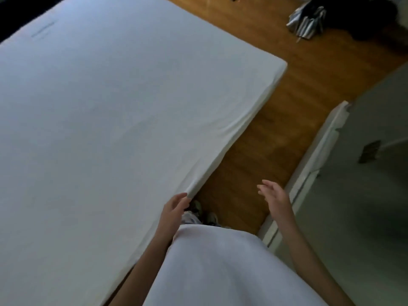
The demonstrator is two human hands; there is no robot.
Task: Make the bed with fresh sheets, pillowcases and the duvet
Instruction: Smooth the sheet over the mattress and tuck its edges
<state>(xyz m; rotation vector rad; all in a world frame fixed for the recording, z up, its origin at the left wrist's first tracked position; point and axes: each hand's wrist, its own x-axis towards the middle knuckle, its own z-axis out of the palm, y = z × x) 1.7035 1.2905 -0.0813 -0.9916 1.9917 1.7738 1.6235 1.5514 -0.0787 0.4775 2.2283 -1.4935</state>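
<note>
Sheet (123,120): spread over bed, long axis running away up-left. Near edge at left hand (173,209), fingers curled on it. Right hand (273,195): open, empty, apart over floor (276,120).

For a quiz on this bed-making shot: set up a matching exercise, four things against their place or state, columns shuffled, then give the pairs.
Things:
1. left hand
2. right hand
3. striped bundle
4. white sheet

Places or states:
A. on the wooden floor, far beyond the bed's corner
B. spread flat over the mattress
C. fingers at the sheet's edge on the near side of the bed
D. open in the air above the floor, holding nothing

Pairs: 1-C, 2-D, 3-A, 4-B
</note>
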